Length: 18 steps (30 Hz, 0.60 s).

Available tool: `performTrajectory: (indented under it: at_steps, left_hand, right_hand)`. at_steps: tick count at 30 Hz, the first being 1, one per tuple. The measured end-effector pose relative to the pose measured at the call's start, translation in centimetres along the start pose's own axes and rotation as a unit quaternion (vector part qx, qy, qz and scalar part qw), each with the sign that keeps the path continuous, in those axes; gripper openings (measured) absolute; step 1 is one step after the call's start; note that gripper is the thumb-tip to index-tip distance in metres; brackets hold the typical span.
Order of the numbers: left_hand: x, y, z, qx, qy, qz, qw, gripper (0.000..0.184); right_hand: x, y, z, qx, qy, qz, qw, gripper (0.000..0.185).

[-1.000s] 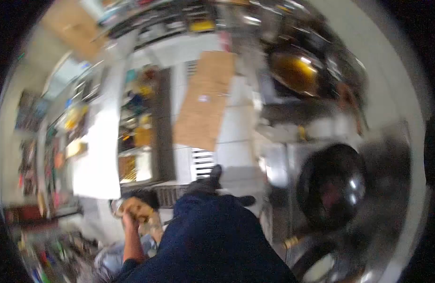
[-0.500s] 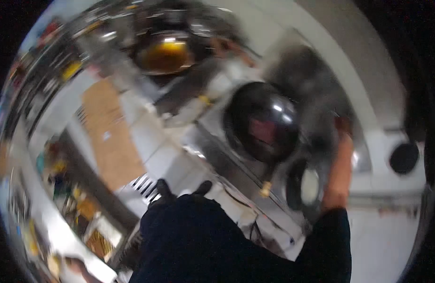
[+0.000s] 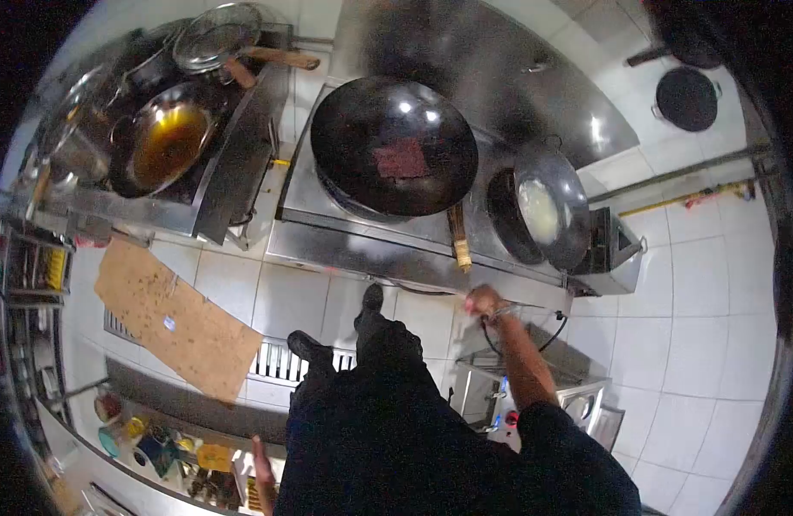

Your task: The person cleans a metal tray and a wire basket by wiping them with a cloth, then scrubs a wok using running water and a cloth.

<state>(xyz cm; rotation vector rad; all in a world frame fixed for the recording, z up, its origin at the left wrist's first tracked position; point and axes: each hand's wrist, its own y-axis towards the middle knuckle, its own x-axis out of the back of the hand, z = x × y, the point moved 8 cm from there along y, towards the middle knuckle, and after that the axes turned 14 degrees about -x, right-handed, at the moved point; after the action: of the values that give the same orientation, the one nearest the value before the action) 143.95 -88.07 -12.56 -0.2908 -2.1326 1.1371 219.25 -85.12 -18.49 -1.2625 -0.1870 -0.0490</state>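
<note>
My right hand point(image 3: 485, 303) is closed at the front edge of the steel stove point(image 3: 370, 245), with a small reddish spot at its fingers; what it holds is too small to make out. Beyond it, a brush point(image 3: 460, 245) with a pale end leans at the stove front. A large black wok point(image 3: 345, 112) holds a dark red slab point(image 3: 401, 158). Right of it a smaller wok point(image 3: 572, 202) contains something whitish point(image 3: 538, 211). My left hand point(image 3: 264, 473) hangs low beside my leg, seen edge-on with fingers stretched out, near the shelf of containers.
At the upper left, a wok of amber liquid point(image 3: 168, 142) stands on another stove, with a wire strainer point(image 3: 217, 36) behind it. Flattened cardboard point(image 3: 177, 318) lies on the tiled floor by a drain grate point(image 3: 276, 363). A steel appliance point(image 3: 585, 400) stands below my right arm.
The view has turned toward the stove, which is now in front. My right hand has come from the stove's far right side to its front edge. My left hand is visible low down.
</note>
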Motion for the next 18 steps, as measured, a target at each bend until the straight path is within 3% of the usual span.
performTrajectory:
  at_steps: [2,4,7,9,10,12,13,15,16,17,18]
  left_hand:
    - [-3.4,1.3,-4.1,-0.176,-0.009,0.087,0.98,0.044]
    - [-4.7,1.7,-7.4,-0.24,0.015,0.143,0.96,0.043]
    - [-3.9,1.5,-8.4,-0.237,0.065,0.174,0.953,0.043]
    - [-2.8,1.7,-8.1,-0.219,0.102,0.174,0.955,0.042]
    - [-2.2,1.8,-7.9,-0.21,0.118,0.171,0.955,0.042]
    - [-1.3,2.2,-7.8,-0.198,0.148,0.163,0.955,0.041]
    - [-0.9,2.4,-8.1,-0.197,0.161,0.157,0.954,0.041]
    - [-0.5,3.0,-8.6,-0.2,0.182,0.145,0.952,0.04]
    - [-0.4,3.2,-8.8,-0.204,0.191,0.14,0.95,0.04]
    - [-0.5,3.7,-9.2,-0.212,0.203,0.135,0.946,0.04]
    - [-0.7,4.2,-9.3,-0.225,0.219,0.131,0.94,0.04]
  right_hand:
    - [-2.6,2.0,-6.3,0.008,0.308,0.026,0.951,0.015]
    - [-3.6,6.4,-11.8,0.002,0.426,-0.009,0.905,0.017]
    - [-2.9,16.7,-19.5,-0.04,0.429,-0.144,0.891,0.035]
    - [-3.5,19.8,-20.6,-0.038,0.652,-0.154,0.742,0.026]
    - [-3.3,21.9,-20.2,-0.035,0.655,-0.141,0.742,0.026]
    - [-2.4,25.3,-20.8,-0.035,0.718,-0.165,0.676,0.028]
    - [-2.4,26.6,-20.8,-0.039,0.719,-0.153,0.677,0.028]
    - [-1.0,30.0,-20.2,0.063,0.809,-0.059,0.581,0.039]
    - [0.0,30.2,-19.0,0.164,0.57,-0.113,0.797,0.042]
    - [0.3,30.7,-19.0,0.266,0.313,-0.235,0.881,0.045]
    - [-0.2,30.9,-20.4,0.27,0.383,-0.219,0.856,0.046]
